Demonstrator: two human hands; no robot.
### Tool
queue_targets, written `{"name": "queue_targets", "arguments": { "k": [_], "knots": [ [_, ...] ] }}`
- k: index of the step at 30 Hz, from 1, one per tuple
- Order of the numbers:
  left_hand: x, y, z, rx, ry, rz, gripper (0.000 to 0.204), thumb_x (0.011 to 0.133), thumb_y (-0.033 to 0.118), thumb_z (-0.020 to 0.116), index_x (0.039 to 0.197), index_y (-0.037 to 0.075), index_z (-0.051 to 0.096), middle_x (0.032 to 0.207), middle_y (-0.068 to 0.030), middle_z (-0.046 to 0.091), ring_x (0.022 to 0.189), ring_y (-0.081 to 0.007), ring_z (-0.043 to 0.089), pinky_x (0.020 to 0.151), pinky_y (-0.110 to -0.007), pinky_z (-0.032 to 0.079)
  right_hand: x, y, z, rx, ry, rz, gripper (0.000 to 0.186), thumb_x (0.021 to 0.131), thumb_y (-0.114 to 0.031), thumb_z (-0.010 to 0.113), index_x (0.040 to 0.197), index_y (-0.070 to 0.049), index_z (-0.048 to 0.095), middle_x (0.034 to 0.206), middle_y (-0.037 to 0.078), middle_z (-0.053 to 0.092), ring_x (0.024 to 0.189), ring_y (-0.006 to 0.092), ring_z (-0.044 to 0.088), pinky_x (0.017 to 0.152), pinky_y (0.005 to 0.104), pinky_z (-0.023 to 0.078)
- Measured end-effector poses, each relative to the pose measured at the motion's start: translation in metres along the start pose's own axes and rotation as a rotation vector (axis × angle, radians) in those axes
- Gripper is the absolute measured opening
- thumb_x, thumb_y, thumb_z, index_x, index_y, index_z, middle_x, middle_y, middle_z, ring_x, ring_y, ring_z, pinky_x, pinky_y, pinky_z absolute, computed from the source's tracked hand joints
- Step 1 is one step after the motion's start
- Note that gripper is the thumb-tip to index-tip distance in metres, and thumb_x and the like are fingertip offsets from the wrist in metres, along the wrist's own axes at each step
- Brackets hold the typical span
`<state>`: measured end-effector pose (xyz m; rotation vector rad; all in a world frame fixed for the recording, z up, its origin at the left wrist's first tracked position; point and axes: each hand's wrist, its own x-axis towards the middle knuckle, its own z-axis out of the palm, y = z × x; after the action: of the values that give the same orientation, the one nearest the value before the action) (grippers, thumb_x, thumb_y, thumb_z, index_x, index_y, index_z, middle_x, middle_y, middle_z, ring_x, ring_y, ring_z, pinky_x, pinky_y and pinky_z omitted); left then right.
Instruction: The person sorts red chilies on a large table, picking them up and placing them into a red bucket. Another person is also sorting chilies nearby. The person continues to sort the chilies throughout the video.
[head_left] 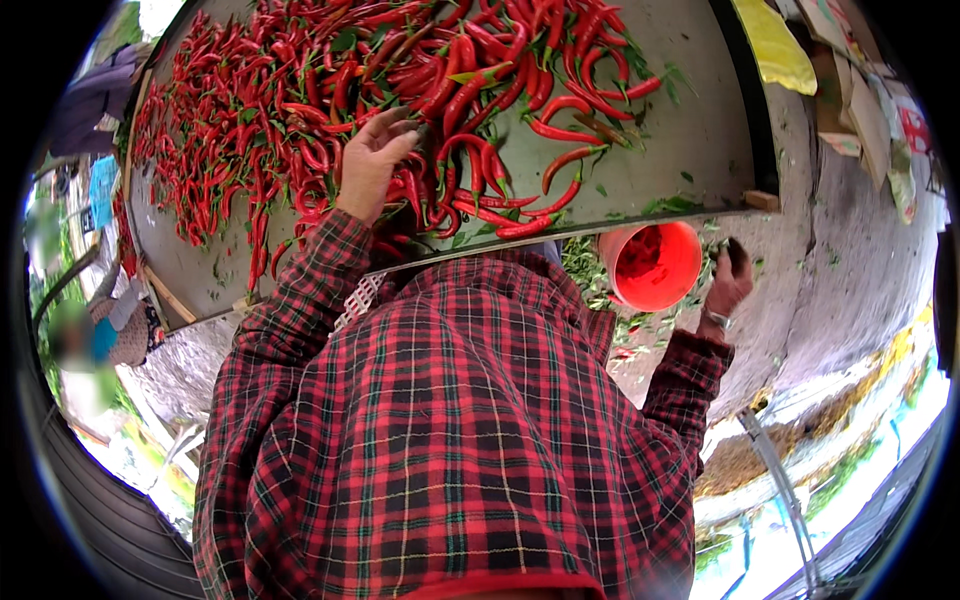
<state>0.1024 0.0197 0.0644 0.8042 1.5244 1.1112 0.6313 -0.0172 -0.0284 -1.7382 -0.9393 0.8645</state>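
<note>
A large metal-surfaced tray [700, 130] holds many long red chillies [230, 150] with green stems and scattered leaves. My left hand [375, 160] reaches over the near part of the pile, fingers curved and apart, touching or just above chillies. Right of the tray's near edge, a red bucket [675, 282] has red pieces inside. My right hand [728, 278] is beside the bucket's right side, its darkened fingers curled around something small that I cannot make out; small green bits lie or hang near the fingertips.
Leafy debris [630, 332] surrounds the bucket on the concrete floor [820, 300]. Cardboard pieces [850, 120] and a yellow sack [770, 45] sit at upper right. Another person [130, 345] in patterned clothing is at the left. A metal pole [775, 470] stands at lower right.
</note>
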Motion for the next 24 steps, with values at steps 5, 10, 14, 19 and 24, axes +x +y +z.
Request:
{"name": "queue_targets", "arguments": {
  "k": [5, 10, 14, 19, 24],
  "knots": [
    [0.037, -0.028, 0.002, 0.203, 0.102, 0.115, 0.047, 0.079, 0.010, 0.070, 0.121, -0.001, 0.055, 0.110, -0.0123, 0.063, 0.097, -0.0189, 0.062, 0.086, -0.028, 0.050, 0.043, -0.124, 0.169, -0.182, -0.388, -0.291, 0.028, 0.082, -0.005, 0.064, 0.109, 0.001, 0.063, 0.099, 0.014, 0.068, 0.083, 0.0176, 0.066, 0.076, 0.0286, 0.052],
    [0.065, -0.027, 0.036, 1.032, 0.195, 0.481, 0.099, 0.056, 0.033, 0.084, 0.138, 0.007, 0.034, 0.136, -0.0163, 0.041, 0.131, -0.0375, 0.031, 0.101, -0.049, 0.039, 0.121, -0.144, 0.284, -0.760, -0.265, -0.631, 0.059, 0.072, -0.026, 0.073, 0.125, -0.010, 0.054, 0.121, 0.014, 0.057, 0.109, 0.0295, 0.057, 0.093, 0.0427, 0.046],
    [0.071, -0.016, 0.052, 1.095, 0.148, 0.179, 0.106, 0.057, 0.033, 0.083, 0.143, 0.009, 0.025, 0.141, -0.0157, 0.033, 0.134, -0.0393, 0.026, 0.096, -0.061, 0.037, 0.159, -0.158, 0.338, -1.059, -0.419, -0.633, 0.076, 0.069, -0.028, 0.073, 0.138, -0.020, 0.041, 0.132, 0.012, 0.048, 0.117, 0.0322, 0.052, 0.094, 0.0503, 0.043],
    [0.089, -0.009, 0.059, 1.242, 0.237, 0.117, 0.090, 0.061, 0.029, 0.078, 0.138, 0.010, 0.036, 0.121, -0.0103, 0.048, 0.113, -0.0314, 0.045, 0.087, -0.052, 0.043, 0.157, -0.178, 0.342, -1.159, -0.715, -0.632, 0.079, 0.067, -0.025, 0.072, 0.139, -0.019, 0.038, 0.127, 0.014, 0.052, 0.114, 0.0341, 0.054, 0.092, 0.0485, 0.045],
    [0.101, -0.019, 0.046, 1.150, 0.170, 0.199, 0.073, 0.066, 0.028, 0.074, 0.130, 0.010, 0.045, 0.107, -0.0134, 0.059, 0.101, -0.0314, 0.058, 0.083, -0.044, 0.048, 0.171, -0.144, 0.296, -0.900, -0.660, -0.572, 0.061, 0.063, -0.020, 0.071, 0.121, -0.007, 0.055, 0.101, 0.019, 0.065, 0.092, 0.0365, 0.062, 0.084, 0.0410, 0.049]
  ]
}}
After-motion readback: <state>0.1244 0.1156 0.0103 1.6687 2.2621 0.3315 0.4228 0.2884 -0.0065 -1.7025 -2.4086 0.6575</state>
